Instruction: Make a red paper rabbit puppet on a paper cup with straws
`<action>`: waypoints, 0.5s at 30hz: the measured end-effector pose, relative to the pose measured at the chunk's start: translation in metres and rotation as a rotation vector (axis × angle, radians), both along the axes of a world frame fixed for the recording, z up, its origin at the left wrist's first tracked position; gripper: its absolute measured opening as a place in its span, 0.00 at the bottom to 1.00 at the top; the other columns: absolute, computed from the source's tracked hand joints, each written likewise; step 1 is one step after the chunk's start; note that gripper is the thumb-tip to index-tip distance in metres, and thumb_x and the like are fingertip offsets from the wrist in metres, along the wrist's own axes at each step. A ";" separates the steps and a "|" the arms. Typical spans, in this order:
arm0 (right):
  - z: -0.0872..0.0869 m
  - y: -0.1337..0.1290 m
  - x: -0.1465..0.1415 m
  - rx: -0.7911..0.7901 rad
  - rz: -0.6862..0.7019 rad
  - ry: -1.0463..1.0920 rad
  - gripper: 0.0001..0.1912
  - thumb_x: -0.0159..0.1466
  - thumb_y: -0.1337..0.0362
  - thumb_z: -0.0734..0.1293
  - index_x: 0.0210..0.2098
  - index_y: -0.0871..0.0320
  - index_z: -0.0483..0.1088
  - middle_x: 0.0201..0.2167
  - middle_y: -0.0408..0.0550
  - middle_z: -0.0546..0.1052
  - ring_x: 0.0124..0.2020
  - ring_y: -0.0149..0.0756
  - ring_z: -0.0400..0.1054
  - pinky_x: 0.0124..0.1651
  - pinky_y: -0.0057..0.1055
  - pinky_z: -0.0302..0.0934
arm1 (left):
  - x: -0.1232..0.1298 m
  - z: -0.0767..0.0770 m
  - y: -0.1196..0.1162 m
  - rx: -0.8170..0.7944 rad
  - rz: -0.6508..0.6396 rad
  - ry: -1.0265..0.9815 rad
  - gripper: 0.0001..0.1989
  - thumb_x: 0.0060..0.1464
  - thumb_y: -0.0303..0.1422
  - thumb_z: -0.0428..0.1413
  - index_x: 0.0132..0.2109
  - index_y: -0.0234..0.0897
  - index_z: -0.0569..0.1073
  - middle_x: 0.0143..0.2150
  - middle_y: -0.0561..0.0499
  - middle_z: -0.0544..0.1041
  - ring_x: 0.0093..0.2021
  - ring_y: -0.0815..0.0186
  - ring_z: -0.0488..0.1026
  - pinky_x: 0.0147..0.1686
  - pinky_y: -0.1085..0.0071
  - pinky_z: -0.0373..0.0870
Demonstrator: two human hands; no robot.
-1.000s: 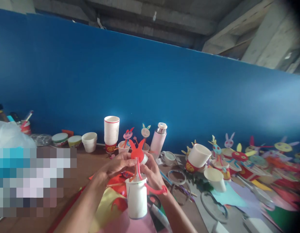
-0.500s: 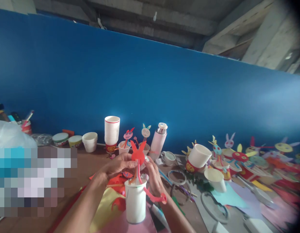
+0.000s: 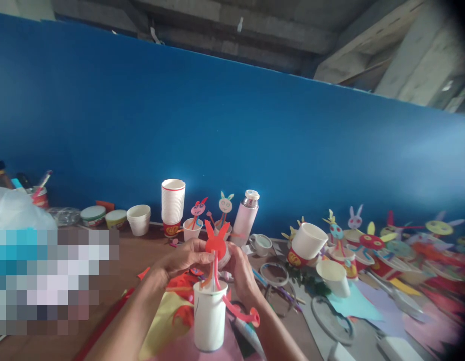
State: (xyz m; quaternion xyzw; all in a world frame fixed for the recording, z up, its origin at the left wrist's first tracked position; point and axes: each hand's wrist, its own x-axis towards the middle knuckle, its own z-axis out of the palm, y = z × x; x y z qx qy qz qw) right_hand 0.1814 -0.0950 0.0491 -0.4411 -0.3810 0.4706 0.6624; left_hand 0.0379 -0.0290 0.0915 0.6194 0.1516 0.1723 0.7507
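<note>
Between my hands is a red paper rabbit head (image 3: 215, 244) with two pointed ears. It tops orange and pink strips rising from a white paper cup (image 3: 210, 318). My left hand (image 3: 187, 256) pinches the head's left edge between thumb and fingers. My right hand (image 3: 239, 268) is closed at its right side, fingers curled against a pale, round thing behind the head; what this is stays partly hidden. A pink-red curled strip (image 3: 242, 312) sticks out from the cup's right side. Under the cup lie pink and yellow paper (image 3: 157, 326) and red scraps.
Behind stand a tall stack of paper cups (image 3: 173, 200), two cups with paper rabbits, and a thermos (image 3: 245, 215). Rolls of tape (image 3: 274, 275), coloured sheets (image 3: 355, 303) and several rabbit cups fill the right. Lidded tubs (image 3: 92, 215) and a plastic bag (image 3: 14, 215) are left.
The red rabbit head has shifted slightly right and down, with both hands still around it. My right fingers have curled further in, and the cup has moved marginally downward.
</note>
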 end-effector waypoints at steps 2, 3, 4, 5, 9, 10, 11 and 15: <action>0.001 0.001 0.002 -0.055 0.019 0.034 0.16 0.58 0.55 0.57 0.31 0.60 0.69 0.23 0.46 0.74 0.20 0.31 0.65 0.23 0.25 0.59 | 0.000 -0.001 0.001 0.000 -0.013 0.007 0.11 0.44 0.36 0.58 0.30 0.30 0.74 0.27 0.48 0.73 0.26 0.69 0.68 0.29 0.73 0.63; 0.001 0.001 0.003 -0.083 0.027 0.051 0.16 0.57 0.55 0.57 0.32 0.60 0.69 0.23 0.46 0.74 0.21 0.32 0.66 0.23 0.25 0.60 | 0.001 -0.002 0.001 0.000 -0.020 0.008 0.11 0.44 0.36 0.58 0.30 0.30 0.74 0.26 0.49 0.73 0.26 0.69 0.68 0.29 0.73 0.63; 0.002 0.002 0.004 -0.110 0.036 0.066 0.16 0.56 0.55 0.58 0.32 0.60 0.69 0.24 0.47 0.75 0.21 0.32 0.67 0.23 0.25 0.60 | 0.001 -0.003 0.002 0.000 -0.022 0.007 0.11 0.44 0.36 0.58 0.30 0.30 0.74 0.26 0.49 0.73 0.26 0.69 0.68 0.29 0.73 0.64; 0.002 0.002 0.006 -0.133 0.046 0.080 0.16 0.55 0.54 0.59 0.31 0.60 0.69 0.24 0.47 0.75 0.21 0.33 0.67 0.23 0.25 0.60 | 0.001 -0.004 0.003 0.001 -0.022 0.008 0.11 0.44 0.36 0.59 0.30 0.30 0.74 0.26 0.49 0.73 0.26 0.69 0.69 0.29 0.73 0.64; 0.001 0.004 0.010 -0.174 0.090 0.111 0.14 0.54 0.55 0.60 0.32 0.59 0.69 0.24 0.46 0.75 0.20 0.32 0.67 0.22 0.25 0.59 | 0.000 -0.006 0.004 -0.003 -0.035 0.020 0.11 0.45 0.35 0.58 0.33 0.30 0.74 0.28 0.48 0.74 0.27 0.69 0.70 0.30 0.73 0.64; 0.001 0.004 0.010 -0.167 0.091 0.111 0.14 0.54 0.55 0.60 0.32 0.59 0.69 0.24 0.45 0.75 0.20 0.31 0.67 0.22 0.25 0.59 | 0.000 -0.006 0.005 -0.007 -0.041 0.024 0.11 0.45 0.35 0.58 0.33 0.30 0.74 0.28 0.48 0.74 0.27 0.69 0.70 0.30 0.73 0.65; 0.001 0.003 0.010 -0.157 0.085 0.106 0.15 0.55 0.54 0.60 0.32 0.60 0.69 0.24 0.46 0.75 0.21 0.31 0.67 0.23 0.25 0.60 | 0.000 -0.005 0.005 -0.012 -0.044 0.026 0.11 0.45 0.35 0.58 0.33 0.29 0.74 0.28 0.47 0.75 0.27 0.68 0.70 0.29 0.72 0.65; 0.009 -0.002 0.006 -0.102 0.081 0.042 0.20 0.57 0.50 0.58 0.34 0.61 0.68 0.23 0.47 0.74 0.21 0.31 0.66 0.24 0.26 0.60 | -0.001 -0.002 0.003 -0.057 -0.008 -0.014 0.11 0.45 0.34 0.58 0.35 0.30 0.74 0.32 0.45 0.76 0.31 0.64 0.73 0.34 0.68 0.66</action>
